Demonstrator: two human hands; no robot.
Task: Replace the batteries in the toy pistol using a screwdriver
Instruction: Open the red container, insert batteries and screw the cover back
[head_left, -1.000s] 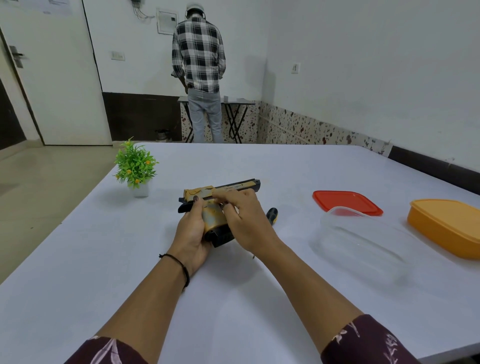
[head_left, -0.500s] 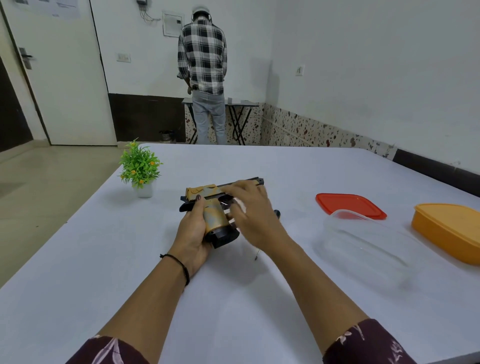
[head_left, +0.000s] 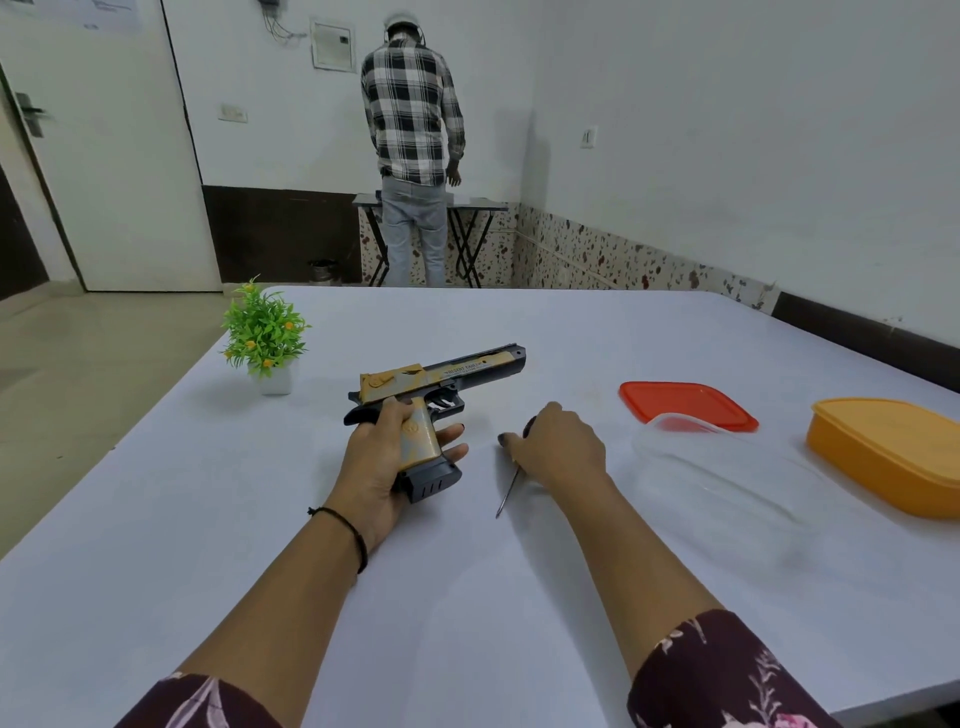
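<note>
- Head view: toy pistol (head_left: 436, 384) near table (head_left: 363, 597) centre, gold-tan slide and grip, black frame, trigger guard and magazine base, barrel toward 2 o'clock.
- Left hand (head_left: 387, 462) wrapped around the grip, fingers curled on it.
- Right hand (head_left: 561, 449) at 3 o'clock of the pistol, closed over the screwdriver (head_left: 511, 483), thin shaft out toward 7 o'clock, touching the table.
- Clear container (head_left: 727, 483), red lid (head_left: 685, 405) and orange box (head_left: 893, 452) further toward 3 o'clock.

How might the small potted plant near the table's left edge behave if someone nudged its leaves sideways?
The potted plant would probably tip: its foliage spreads wider than its small white pot. It looks artificial, so likely light and apt to slide on the smooth table. Sitting near the edge, it might fall off.
</note>
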